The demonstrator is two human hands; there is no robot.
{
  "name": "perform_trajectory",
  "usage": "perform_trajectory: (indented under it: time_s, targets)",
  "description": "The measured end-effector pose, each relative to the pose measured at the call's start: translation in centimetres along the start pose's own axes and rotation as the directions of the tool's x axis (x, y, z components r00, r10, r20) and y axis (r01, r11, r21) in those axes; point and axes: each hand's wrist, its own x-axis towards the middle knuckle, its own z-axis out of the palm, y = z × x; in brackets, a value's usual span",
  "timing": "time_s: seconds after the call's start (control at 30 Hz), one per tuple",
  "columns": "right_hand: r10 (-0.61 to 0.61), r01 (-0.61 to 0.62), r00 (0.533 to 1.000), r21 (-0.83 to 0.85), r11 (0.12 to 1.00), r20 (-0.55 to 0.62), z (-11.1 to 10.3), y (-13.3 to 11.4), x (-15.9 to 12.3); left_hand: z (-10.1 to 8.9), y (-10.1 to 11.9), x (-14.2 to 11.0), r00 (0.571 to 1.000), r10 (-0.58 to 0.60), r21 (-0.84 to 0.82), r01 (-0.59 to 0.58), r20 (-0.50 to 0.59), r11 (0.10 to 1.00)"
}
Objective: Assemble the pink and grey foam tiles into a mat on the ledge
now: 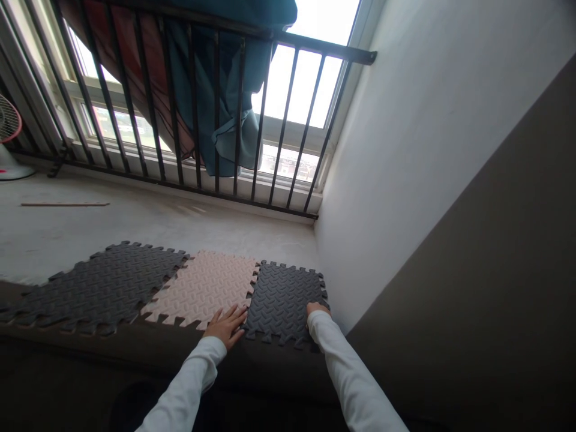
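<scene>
Three interlocking foam floor tiles lie in a row on a concrete ledge: a dark grey tile [101, 285] at the left, a pink tile [204, 288] in the middle, a dark grey tile [285, 300] at the right by the wall. My left hand [226, 326] lies flat with fingers spread over the seam between the pink tile and the right grey tile. My right hand [316, 310] rests on the near right edge of that grey tile; its fingers are curled and mostly hidden. Both arms wear white sleeves.
A black metal railing [216, 120] with teal and red cloth [211, 78] draped over it stands before the window. A white wall [405, 150] borders the right. A fan [9, 129] stands far left, and a thin wooden strip [65, 204] lies on the concrete floor [135, 225].
</scene>
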Motion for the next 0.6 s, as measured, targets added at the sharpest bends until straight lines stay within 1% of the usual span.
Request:
perform_trajectory:
  time_s: [0.07,0.13,0.23,0.3,0.37,0.43,0.53,0.6]
  targets:
    - [-0.002,0.002,1.000,0.003,1.000,0.001,0.0,0.0,0.0,0.2,0.4,0.1,0.998,-0.024,0.000,0.024,-0.051,1.000]
    - [-0.002,0.002,1.000,0.006,1.000,-0.001,0.0,0.0,-0.1,0.6,0.9,0.3,0.991,-0.049,0.010,0.050,-0.128,0.999]
    - [0.002,-0.002,1.000,0.011,1.000,-0.007,-0.1,0.0,-0.3,1.0,1.6,0.7,0.966,-0.102,0.018,0.109,-0.236,0.994]
    - [0.006,-0.006,1.000,0.014,1.000,-0.011,0.0,0.1,-0.3,0.8,1.9,1.3,0.953,-0.145,0.011,0.153,-0.266,0.988]
    - [0.009,-0.008,1.000,0.017,1.000,-0.015,0.0,0.1,-0.3,0.2,1.9,2.1,0.949,-0.182,0.010,0.191,-0.258,0.982]
    - [0.014,-0.013,1.000,0.017,1.000,-0.020,0.1,0.2,-0.4,-0.7,1.7,3.2,0.956,-0.200,0.032,0.212,-0.213,0.977]
    - [0.024,-0.023,0.999,0.018,1.000,-0.022,0.2,0.2,-0.4,-2.0,1.5,4.7,0.969,-0.205,0.072,0.217,-0.138,0.974]
    - [0.029,-0.028,0.999,0.020,0.999,-0.020,0.2,0.2,-0.4,-2.4,1.4,5.5,0.973,-0.199,0.085,0.210,-0.117,0.974]
